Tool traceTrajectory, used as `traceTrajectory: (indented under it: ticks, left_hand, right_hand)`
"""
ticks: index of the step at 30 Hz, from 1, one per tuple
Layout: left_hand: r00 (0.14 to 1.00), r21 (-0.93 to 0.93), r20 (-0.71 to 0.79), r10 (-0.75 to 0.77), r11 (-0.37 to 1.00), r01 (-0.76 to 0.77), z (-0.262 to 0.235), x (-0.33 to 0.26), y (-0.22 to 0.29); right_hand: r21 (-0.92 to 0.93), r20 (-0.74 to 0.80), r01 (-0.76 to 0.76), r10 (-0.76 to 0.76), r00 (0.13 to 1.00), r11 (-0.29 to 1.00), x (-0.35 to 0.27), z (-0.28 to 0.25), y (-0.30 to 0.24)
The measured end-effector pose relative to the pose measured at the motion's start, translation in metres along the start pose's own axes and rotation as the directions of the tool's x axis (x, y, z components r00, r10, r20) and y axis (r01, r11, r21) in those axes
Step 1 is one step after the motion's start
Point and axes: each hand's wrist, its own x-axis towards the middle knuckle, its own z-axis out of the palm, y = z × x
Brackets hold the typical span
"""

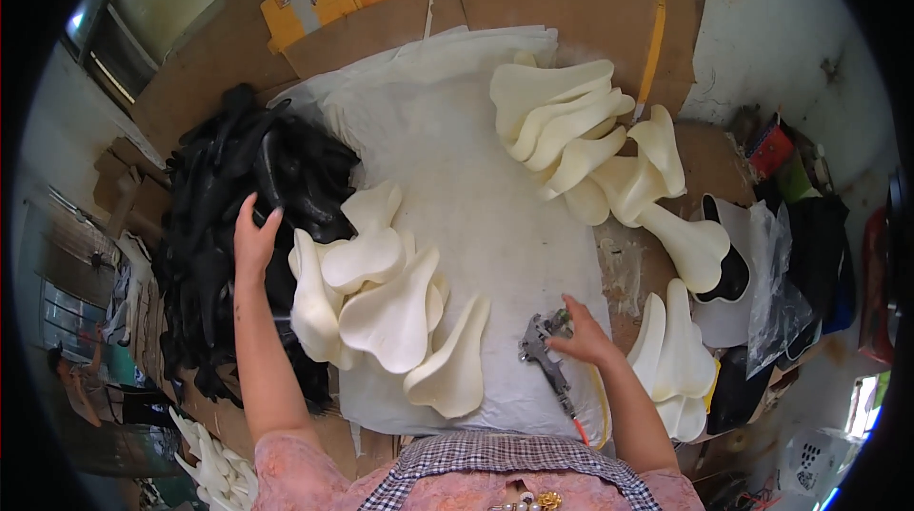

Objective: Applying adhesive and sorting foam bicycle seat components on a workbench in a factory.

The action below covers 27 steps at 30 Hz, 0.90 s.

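Observation:
My left hand point(253, 237) is raised over the right side of a heap of black, glossy saddle-shaped pieces point(214, 225), thumb and fingers apart and nothing held. Just to its right, several cream-white foam bicycle-saddle pads point(390, 311) lie in a loose cluster on the white table cover point(457, 216). At the table's near right, a grey metal spray gun point(547, 363) with a red-orange hose end rests on the cover. My right hand point(583, 335) is beside its head with fingers spread; whether a fingertip touches it is unclear.
More cream pads are stacked at the far right point(562, 120) and near right point(674, 359). Clear plastic bags point(773, 273) and dark items crowd the right side. A cardboard wall point(571, 25) closes off the back. At far left another person point(86, 392) is visible.

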Motion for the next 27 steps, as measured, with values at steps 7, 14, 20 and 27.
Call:
traceTrajectory:
  ticks: [7, 14, 20, 27]
  left_hand:
    - [0.737, -0.563, 0.672, -0.069, 0.599, 0.57, 0.26, 0.12, 0.122]
    - [0.459, -0.482, 0.873, 0.167, 0.444, 0.755, 0.42, 0.085, 0.203]
    - [0.515, -0.512, 0.852, 0.091, 0.345, 0.787, 0.309, 0.018, 0.193]
    - [0.353, -0.267, 0.886, -0.3, 0.293, 0.918, 0.195, -0.145, 0.174]
  right_hand:
    - [0.934, -0.233, 0.063, 0.466, 0.854, 0.352, 0.174, -0.078, -0.018]
    - [0.956, -0.125, 0.03, 0.312, 0.942, 0.291, 0.244, -0.108, -0.037]
    - [0.966, -0.049, 0.025, 0.086, 0.995, 0.257, 0.208, -0.091, -0.037]
    - [0.173, -0.269, -0.158, 0.201, 0.942, 0.972, 0.135, -0.095, -0.029]
